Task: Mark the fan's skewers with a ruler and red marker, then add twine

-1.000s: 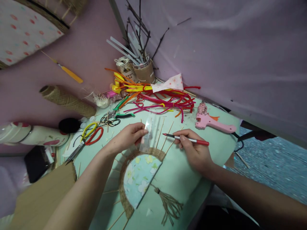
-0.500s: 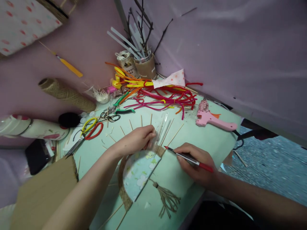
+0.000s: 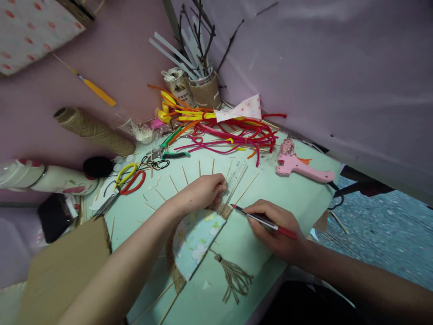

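My left hand [image 3: 209,189] is closed on a clear plastic ruler [image 3: 237,180], which lies slanted over the thin wooden sticks at the upper edge of a half-round craft piece. That piece has a floral fabric middle [image 3: 196,243] and a twine-wrapped rim [image 3: 176,274], with several wooden sticks [image 3: 248,187] fanning outward. In my right hand [image 3: 275,228] is a red pen [image 3: 260,220], its tip just right of the rim's upper end. A twine tassel [image 3: 233,275] lies by the straight edge. My left fingertips are partly hidden.
Scissors [image 3: 118,189], green-handled pliers [image 3: 169,149] and a twine spool [image 3: 98,133] stand or lie at left. Pipe cleaners [image 3: 233,137] are heaped at the back before a jar of twigs [image 3: 205,92]. A pink glue gun [image 3: 299,167] lies right, cardboard [image 3: 67,271] at lower left.
My left hand has shifted slightly right with the ruler, whose far end has swung to the right. The pen in my right hand has barely moved.
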A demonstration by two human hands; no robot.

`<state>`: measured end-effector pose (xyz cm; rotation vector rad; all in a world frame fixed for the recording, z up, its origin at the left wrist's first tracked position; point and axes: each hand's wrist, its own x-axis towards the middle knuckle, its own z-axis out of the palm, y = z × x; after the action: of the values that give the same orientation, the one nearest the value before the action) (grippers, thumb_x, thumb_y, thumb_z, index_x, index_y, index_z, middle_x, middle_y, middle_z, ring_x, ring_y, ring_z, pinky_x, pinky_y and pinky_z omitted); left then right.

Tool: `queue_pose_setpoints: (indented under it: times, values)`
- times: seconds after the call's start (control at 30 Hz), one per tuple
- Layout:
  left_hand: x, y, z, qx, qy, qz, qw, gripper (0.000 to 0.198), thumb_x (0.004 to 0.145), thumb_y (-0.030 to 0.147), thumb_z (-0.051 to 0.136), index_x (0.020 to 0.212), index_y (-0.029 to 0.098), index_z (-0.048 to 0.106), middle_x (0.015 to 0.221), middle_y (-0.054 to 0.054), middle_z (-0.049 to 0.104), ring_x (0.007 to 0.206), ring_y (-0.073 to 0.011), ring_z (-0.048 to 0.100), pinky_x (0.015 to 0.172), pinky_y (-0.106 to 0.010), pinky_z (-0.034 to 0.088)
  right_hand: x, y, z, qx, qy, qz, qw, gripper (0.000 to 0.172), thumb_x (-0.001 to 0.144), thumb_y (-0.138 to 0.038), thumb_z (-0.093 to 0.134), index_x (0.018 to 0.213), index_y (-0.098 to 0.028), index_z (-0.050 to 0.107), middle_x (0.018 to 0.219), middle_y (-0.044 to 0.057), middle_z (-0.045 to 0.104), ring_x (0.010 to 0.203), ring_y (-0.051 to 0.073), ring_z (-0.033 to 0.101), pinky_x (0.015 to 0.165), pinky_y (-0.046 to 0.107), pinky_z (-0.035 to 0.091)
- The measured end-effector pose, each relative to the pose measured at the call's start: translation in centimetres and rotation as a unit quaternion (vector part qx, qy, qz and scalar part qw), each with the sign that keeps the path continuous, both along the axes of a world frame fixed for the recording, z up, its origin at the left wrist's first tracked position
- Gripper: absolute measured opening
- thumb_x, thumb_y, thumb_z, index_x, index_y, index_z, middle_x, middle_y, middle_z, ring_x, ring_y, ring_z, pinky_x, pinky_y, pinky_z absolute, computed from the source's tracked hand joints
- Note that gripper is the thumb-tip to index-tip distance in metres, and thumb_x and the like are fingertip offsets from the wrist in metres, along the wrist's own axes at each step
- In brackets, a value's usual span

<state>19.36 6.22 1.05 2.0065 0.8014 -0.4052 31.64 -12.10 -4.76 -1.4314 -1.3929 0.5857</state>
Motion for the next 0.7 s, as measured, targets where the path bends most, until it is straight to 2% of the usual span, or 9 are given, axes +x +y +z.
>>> queue_pose_setpoints:
  times: [0.2, 0.53, 0.7]
  values:
    - [0.34, 0.14, -0.14, 0.027, 0.003, -0.012, 1.000, 0.020, 0.085, 0.033, 0.039, 0.069, 0.021, 0.044, 0.059, 0.002, 0.056, 0.047, -0.0117, 0.046, 0.048, -0.024, 0.034, -0.03, 0.19, 0.40, -0.011, 0.002, 0.004, 1.000, 0.014, 0.087, -0.018, 0.052, 0.098, -0.022, 0.058, 0.083, 0.003, 0.065, 0.074, 0.015, 0.063, 0.068, 0.027, 0.049]
    - [0.40, 0.22, -0.10, 0.059, 0.011, -0.029, 0.998, 0.018, 0.084, 0.032, 0.039, 0.072, 0.021, 0.046, 0.060, 0.001, 0.058, 0.052, -0.0142, 0.051, 0.051, -0.025, 0.036, 0.04, 0.20, 0.29, -0.005, -0.007, 0.005, 1.000, 0.013, 0.087, -0.018, 0.052, 0.097, -0.021, 0.058, 0.082, 0.002, 0.064, 0.072, 0.014, 0.062, 0.067, 0.026, 0.049]
    - [0.42, 0.27, -0.12, 0.046, 0.010, -0.025, 0.999, 0.018, 0.085, 0.031, 0.038, 0.072, 0.021, 0.046, 0.060, 0.001, 0.057, 0.052, -0.0137, 0.049, 0.050, -0.025, 0.035, 0.02, 0.25, 0.30, -0.009, -0.008, 0.003, 1.000, 0.013, 0.087, -0.018, 0.052, 0.098, -0.021, 0.058, 0.082, 0.003, 0.065, 0.073, 0.015, 0.062, 0.067, 0.026, 0.049]
